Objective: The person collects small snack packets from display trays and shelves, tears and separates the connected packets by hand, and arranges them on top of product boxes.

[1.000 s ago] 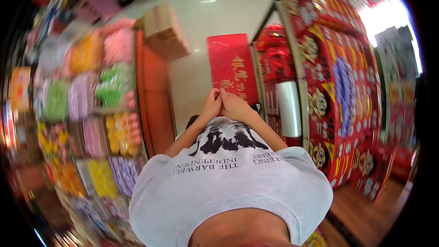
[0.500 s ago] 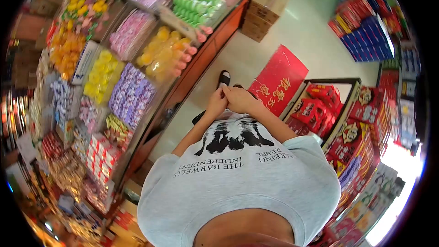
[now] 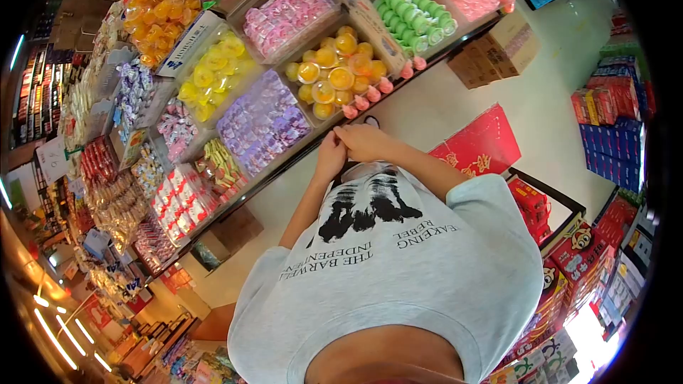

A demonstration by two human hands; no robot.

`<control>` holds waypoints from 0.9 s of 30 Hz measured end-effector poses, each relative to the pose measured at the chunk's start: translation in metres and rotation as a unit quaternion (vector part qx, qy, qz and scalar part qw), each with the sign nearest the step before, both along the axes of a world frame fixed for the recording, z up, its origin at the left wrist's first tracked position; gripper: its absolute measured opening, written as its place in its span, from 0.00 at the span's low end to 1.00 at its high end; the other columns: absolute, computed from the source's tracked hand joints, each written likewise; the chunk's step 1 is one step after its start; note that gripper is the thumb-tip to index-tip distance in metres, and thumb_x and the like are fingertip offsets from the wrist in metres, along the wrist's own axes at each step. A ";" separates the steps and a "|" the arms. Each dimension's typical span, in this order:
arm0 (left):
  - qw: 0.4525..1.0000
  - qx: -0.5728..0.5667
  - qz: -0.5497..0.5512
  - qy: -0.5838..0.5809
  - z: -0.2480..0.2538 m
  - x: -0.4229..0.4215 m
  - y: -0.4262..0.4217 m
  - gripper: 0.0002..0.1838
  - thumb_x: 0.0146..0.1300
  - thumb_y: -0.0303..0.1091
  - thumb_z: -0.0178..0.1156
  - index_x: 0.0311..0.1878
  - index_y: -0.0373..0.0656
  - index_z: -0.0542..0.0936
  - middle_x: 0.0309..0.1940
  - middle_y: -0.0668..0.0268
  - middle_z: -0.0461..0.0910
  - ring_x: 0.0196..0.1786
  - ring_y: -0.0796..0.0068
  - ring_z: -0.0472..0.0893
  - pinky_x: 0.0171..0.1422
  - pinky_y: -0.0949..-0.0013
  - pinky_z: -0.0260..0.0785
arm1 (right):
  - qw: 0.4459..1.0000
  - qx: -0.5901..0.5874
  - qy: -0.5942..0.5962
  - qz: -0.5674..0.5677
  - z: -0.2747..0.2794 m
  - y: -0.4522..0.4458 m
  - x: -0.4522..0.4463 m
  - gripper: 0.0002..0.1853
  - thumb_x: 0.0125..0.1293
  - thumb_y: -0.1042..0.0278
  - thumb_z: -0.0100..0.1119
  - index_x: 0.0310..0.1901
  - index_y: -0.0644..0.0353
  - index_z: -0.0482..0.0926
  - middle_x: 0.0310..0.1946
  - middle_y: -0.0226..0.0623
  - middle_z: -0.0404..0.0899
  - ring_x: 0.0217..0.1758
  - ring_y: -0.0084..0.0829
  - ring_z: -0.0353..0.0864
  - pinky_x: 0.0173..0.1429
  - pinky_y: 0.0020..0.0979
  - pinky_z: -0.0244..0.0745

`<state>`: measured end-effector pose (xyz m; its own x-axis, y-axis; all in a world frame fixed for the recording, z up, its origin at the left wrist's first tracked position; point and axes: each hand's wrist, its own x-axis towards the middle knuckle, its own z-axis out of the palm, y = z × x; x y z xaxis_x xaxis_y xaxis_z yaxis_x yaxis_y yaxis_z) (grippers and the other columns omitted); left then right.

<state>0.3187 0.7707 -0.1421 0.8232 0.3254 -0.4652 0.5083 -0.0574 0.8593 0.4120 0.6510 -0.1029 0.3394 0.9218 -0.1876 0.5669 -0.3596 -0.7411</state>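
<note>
My left hand [image 3: 330,155] and my right hand [image 3: 364,144] meet in front of my belly, fingers curled and touching each other. Whatever may be between the fingers is hidden. Just beyond them is the edge of a candy counter, with pink round-topped sweets [image 3: 361,102] along its rim. The nearest bin holds orange and yellow jelly cups [image 3: 340,75]. To its left lie purple-wrapped sweets [image 3: 263,122], and behind are pink packets [image 3: 292,18]. Both hands appear apart from the goods.
Cardboard boxes [image 3: 496,50] stand on the floor at the counter's far end. A red sign panel [image 3: 478,144] is to my right, beside a display with red packages [image 3: 530,206]. Stacked blue boxes [image 3: 610,156] stand farther right. More sweets bins [image 3: 185,199] extend left.
My view has turned and come nearer the counter; the candy bins now reach further across the view and the red panel sits further right. My hands stay together.
</note>
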 end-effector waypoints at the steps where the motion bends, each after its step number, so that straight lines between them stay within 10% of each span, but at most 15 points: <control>1: 1.000 0.005 0.000 0.007 0.004 0.006 0.014 0.12 0.61 0.33 0.54 0.41 0.33 0.75 0.34 0.57 0.80 0.36 0.71 0.79 0.42 0.67 0.70 | 1.000 0.005 0.007 0.000 -0.007 0.015 0.006 0.18 0.52 0.69 0.57 0.44 0.65 0.67 0.38 0.50 0.76 0.43 0.50 0.77 0.45 0.45 0.72; 15: 0.902 0.421 -0.099 -0.002 0.013 0.064 0.164 0.17 0.62 0.40 0.56 0.46 0.34 0.77 0.48 0.48 0.77 0.49 0.52 0.77 0.53 0.60 0.68 | 0.974 0.069 0.081 -0.201 -0.057 0.169 0.034 0.16 0.55 0.69 0.54 0.45 0.66 0.70 0.40 0.54 0.75 0.44 0.53 0.76 0.48 0.46 0.72; 20: 0.910 0.396 -0.109 -0.058 -0.032 0.063 0.199 0.26 0.60 0.38 0.57 0.57 0.30 0.71 0.59 0.42 0.67 0.63 0.46 0.67 0.69 0.57 0.57 | 0.954 -0.002 0.013 -0.298 -0.085 0.208 0.045 0.15 0.57 0.66 0.53 0.43 0.65 0.71 0.41 0.56 0.74 0.46 0.52 0.77 0.50 0.46 0.73; 27: 0.895 0.367 -0.220 -0.125 -0.036 0.060 0.218 0.20 0.59 0.33 0.55 0.53 0.31 0.72 0.57 0.41 0.68 0.61 0.43 0.67 0.66 0.52 0.57 | 0.906 -0.022 -0.011 -0.423 -0.101 0.234 0.029 0.14 0.59 0.62 0.55 0.39 0.65 0.73 0.39 0.58 0.74 0.44 0.54 0.76 0.48 0.45 0.72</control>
<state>0.3791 0.9892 -0.1781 0.9953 0.0869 -0.0430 0.0954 -0.8000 0.5924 0.4410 0.8850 -0.2037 0.9250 0.3214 -0.2025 0.0884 -0.7006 -0.7080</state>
